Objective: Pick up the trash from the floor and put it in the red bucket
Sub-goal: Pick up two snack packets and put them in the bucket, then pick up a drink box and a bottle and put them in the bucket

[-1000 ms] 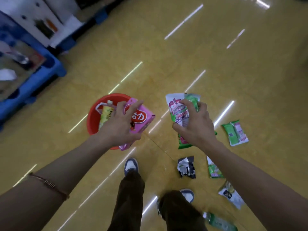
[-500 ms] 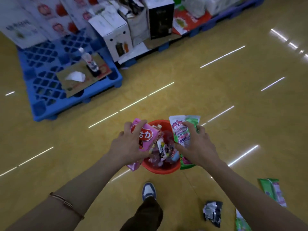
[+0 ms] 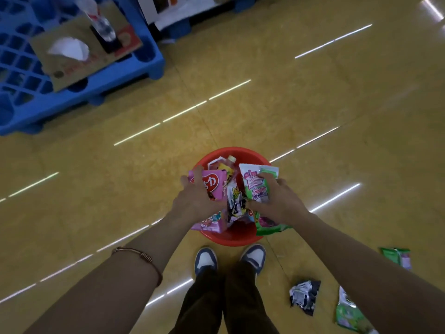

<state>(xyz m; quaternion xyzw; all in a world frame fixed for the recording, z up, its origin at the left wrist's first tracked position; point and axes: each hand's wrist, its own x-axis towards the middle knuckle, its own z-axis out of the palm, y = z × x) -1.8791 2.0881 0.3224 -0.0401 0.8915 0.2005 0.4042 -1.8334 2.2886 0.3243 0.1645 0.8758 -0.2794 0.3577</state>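
A person is standing over the red bucket. The left hand is gripping a pink packet and the right hand a green-and-white packet, both above its mouth. Both packets look light, soft and crinkly, and easiest to pinch at an edge. The bucket is holding several wrappers. A black wrapper, a green packet and a second green packet are lying on the floor.

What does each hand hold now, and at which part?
The left hand grips the pink packet across its middle; the right hand grips the green and white packet across its middle.
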